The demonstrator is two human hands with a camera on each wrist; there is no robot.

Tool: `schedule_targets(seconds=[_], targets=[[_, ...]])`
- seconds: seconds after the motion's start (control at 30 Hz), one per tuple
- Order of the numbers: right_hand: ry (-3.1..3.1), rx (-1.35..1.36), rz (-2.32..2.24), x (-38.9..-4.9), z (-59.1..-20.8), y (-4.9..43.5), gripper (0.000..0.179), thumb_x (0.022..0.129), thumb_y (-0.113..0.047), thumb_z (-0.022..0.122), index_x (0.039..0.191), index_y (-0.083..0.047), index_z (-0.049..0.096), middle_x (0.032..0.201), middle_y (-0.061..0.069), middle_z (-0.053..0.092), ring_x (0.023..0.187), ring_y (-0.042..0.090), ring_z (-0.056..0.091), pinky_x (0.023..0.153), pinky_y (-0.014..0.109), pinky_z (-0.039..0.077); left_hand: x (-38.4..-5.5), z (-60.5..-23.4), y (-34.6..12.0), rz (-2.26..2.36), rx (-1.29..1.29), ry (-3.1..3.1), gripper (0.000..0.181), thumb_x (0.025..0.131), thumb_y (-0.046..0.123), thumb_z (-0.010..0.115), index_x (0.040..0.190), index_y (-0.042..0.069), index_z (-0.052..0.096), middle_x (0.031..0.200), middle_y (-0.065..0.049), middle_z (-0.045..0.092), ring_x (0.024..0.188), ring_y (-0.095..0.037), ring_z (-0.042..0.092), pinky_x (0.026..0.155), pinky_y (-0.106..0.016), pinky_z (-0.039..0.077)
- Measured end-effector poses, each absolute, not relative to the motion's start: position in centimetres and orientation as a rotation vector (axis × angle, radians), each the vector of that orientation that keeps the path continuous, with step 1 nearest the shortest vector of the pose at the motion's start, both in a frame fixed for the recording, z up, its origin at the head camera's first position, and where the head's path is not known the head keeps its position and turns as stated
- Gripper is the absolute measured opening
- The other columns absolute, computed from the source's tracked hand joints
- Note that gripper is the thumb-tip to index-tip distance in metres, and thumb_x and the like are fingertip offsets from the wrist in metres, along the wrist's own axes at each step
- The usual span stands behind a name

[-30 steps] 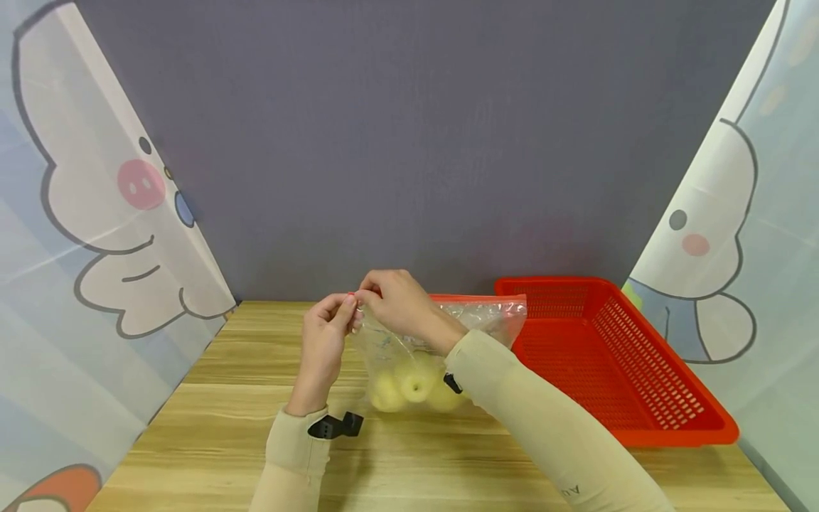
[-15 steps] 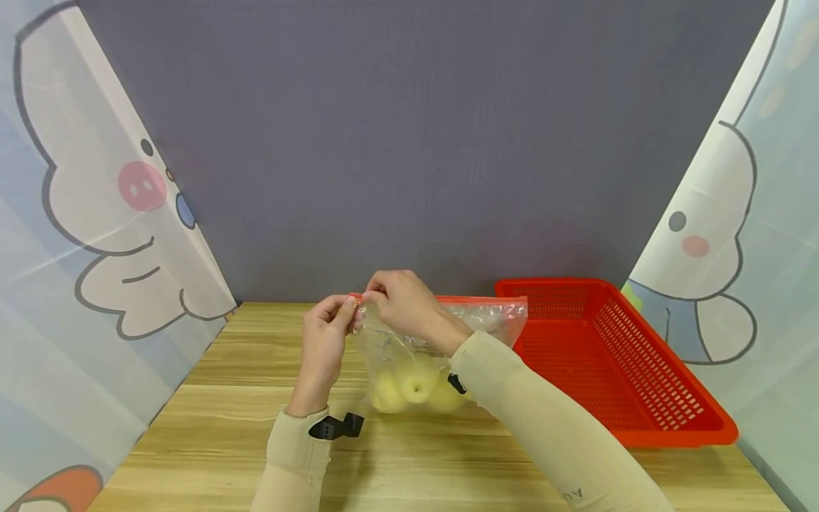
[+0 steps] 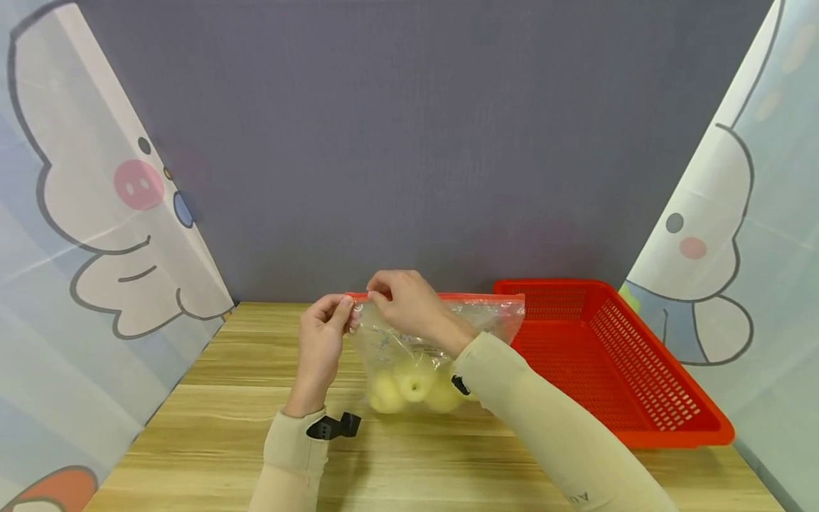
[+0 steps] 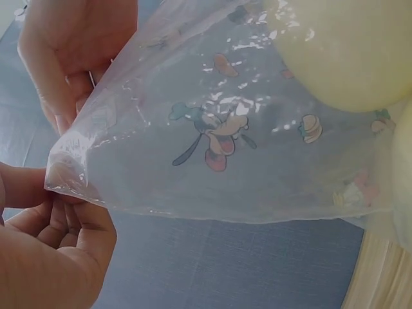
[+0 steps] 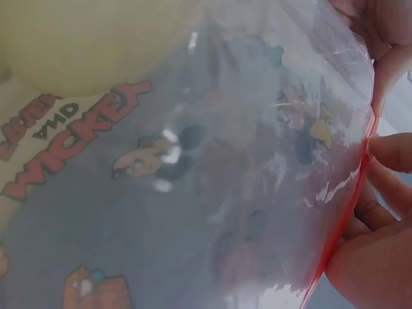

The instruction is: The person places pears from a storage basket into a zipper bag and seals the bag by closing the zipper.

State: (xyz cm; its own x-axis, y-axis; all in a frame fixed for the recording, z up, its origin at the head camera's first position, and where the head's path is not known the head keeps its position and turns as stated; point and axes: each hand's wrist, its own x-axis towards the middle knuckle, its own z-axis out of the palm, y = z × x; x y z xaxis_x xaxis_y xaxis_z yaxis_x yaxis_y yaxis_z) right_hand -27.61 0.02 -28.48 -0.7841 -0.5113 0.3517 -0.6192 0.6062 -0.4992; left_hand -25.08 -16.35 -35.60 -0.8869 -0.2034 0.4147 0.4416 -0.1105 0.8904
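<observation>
A clear zip bag (image 3: 493,313) with a red seal strip stands on the table, cartoon figures printed on its plastic. Several pale yellow round fruits (image 3: 416,384), apple- or pear-like, lie at its bottom. My left hand (image 3: 323,334) pinches the bag's top left corner between thumb and fingers; the left wrist view shows that corner in its grip. Just to the right, my right hand (image 3: 409,306) pinches the red strip, seen along the bag's edge in the right wrist view. My right forearm crosses in front of the bag and covers part of the fruit.
A red plastic basket (image 3: 640,441) with slotted walls stands right of the bag, partly behind it. The wooden table (image 3: 211,419) ends at a grey panel (image 3: 409,142) behind. Cartoon-printed curtains (image 3: 109,213) hang on both sides.
My right hand has slid a little to the right along the red strip, exposing more of it between the hands. My left hand keeps its hold on the corner.
</observation>
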Motion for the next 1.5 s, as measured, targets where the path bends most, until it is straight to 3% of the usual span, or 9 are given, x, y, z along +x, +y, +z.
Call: schedule_targets(seconds=[0.23, 1.23, 1.5], targets=[[-2.629, 0.975, 0.903, -27.5, -28.7, -0.4, 0.015, 0.101, -0.022, 0.065, 0.106, -0.013, 0.076, 0.092, -0.002, 0.069, 0.073, 0.013, 0.057, 0.066, 0.029, 0.048, -24.9, -35.5, -16.4, -2.040, -0.294, -1.744, 0.025, 0.104, 0.008, 0.058, 0.098, -0.015, 0.064, 0.074, -0.006, 0.062, 0.064, -0.012, 0.055, 0.059, -0.021, 0.048], [-2.584, 0.933, 0.865, -27.4, -29.0, 0.7, 0.013, 0.100, -0.016, 0.063, 0.101, -0.009, 0.075, 0.095, 0.001, 0.070, 0.082, 0.014, 0.061, 0.074, 0.032, 0.052, -24.8, -35.5, -17.0, -2.037, -0.283, -1.761, 0.025, 0.103, 0.006, 0.059, 0.101, -0.018, 0.063, 0.076, -0.006, 0.063, 0.067, -0.012, 0.059, 0.062, -0.022, 0.052], [-2.576, 0.905, 0.852, -27.5, -29.2, 1.2, 0.012, 0.099, -0.015, 0.064, 0.101, -0.009, 0.075, 0.095, 0.001, 0.069, 0.082, 0.015, 0.061, 0.075, 0.033, 0.051, -24.9, -35.5, -17.2, -2.037, -0.288, -1.750, 0.019, 0.102, 0.007, 0.060, 0.095, -0.009, 0.067, 0.078, -0.014, 0.063, 0.067, -0.013, 0.059, 0.062, -0.023, 0.053]])
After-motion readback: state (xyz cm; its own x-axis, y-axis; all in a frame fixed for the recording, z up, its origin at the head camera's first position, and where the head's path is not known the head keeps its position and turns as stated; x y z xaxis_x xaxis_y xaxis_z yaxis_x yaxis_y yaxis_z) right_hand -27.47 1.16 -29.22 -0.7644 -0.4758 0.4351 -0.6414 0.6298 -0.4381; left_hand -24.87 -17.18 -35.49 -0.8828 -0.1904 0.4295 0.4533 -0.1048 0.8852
